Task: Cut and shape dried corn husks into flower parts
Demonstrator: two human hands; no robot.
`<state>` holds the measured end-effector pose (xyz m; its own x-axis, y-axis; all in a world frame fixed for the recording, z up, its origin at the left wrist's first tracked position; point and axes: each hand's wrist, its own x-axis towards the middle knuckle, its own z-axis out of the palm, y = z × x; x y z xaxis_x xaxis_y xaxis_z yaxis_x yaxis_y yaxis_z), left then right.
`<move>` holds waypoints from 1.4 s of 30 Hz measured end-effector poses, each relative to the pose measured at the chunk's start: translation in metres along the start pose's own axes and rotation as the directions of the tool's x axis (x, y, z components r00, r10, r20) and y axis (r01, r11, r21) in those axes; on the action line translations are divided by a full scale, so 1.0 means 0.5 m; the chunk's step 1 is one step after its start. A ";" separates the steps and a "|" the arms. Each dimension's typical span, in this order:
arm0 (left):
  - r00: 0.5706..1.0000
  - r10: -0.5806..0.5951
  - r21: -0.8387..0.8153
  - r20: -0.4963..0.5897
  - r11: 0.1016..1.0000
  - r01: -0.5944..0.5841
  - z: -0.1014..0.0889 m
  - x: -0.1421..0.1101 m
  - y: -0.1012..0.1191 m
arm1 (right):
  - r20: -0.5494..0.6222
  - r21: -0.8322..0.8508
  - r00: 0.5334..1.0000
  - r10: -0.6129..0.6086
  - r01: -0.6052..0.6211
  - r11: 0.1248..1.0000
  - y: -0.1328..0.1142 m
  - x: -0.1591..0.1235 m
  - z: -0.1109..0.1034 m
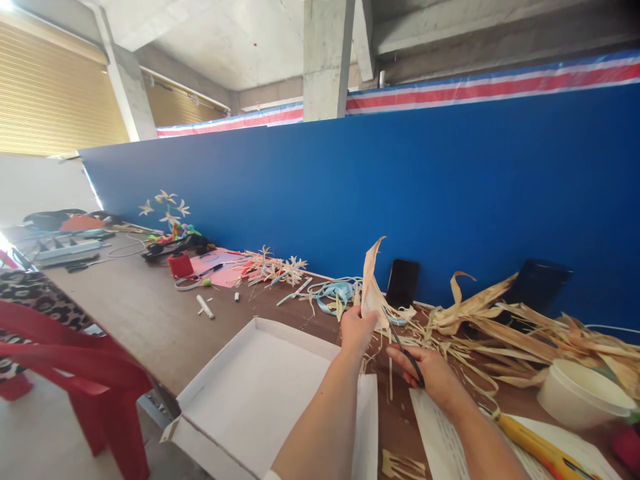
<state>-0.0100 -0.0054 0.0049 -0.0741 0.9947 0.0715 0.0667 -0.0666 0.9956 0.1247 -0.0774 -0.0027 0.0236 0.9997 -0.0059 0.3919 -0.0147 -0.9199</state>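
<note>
My left hand (358, 331) pinches a pale dried corn husk (371, 280), holding it upright above the table. In my right hand (425, 370) is a pair of scissors (409, 359) with black handles, fingers closed around them. The scissor blades meet the lower right edge of the husk; whether they are cutting into it I cannot tell. A narrow strip hangs below the blades. Beneath my left forearm lies an open white cardboard box (270, 380). Small cut husk pieces (403, 465) rest on the table near its front edge.
Dried husks (480, 313) heap at the right beside a white tub (585, 393). A yellow glue gun (543, 445) lies on printed paper. A black phone (403, 283) leans on the blue partition (450, 173). Husk flowers (273, 267) and red thread (180, 265) are leftward, past a red chair (100, 373).
</note>
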 end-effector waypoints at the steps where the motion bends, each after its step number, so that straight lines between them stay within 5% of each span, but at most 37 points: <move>1: 1.000 0.002 -0.001 -0.002 1.000 -0.002 0.000 0.001 -0.001 | 0.001 0.003 1.000 0.000 0.000 1.000 0.002 0.001 0.000; 24: 0.991 0.061 0.109 0.115 0.991 -0.073 0.004 0.000 -0.003 | -0.040 0.046 0.999 0.030 -0.028 0.999 0.007 0.004 0.001; 36: 0.989 0.047 -0.003 0.138 0.999 -0.047 0.006 0.002 -0.013 | -0.070 0.007 0.997 0.016 -0.015 1.000 0.005 0.004 -0.001; 42: 0.963 -0.004 -0.149 0.268 0.988 0.046 0.005 -0.004 -0.014 | -0.072 -0.028 0.997 -0.028 0.026 0.999 -0.001 0.000 -0.003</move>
<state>-0.0078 -0.0065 -0.0022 0.1949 0.9796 0.0484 -0.0861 -0.0320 0.9958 0.1261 -0.0776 -0.0017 0.0786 0.9958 0.0480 0.4184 0.0107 -0.9082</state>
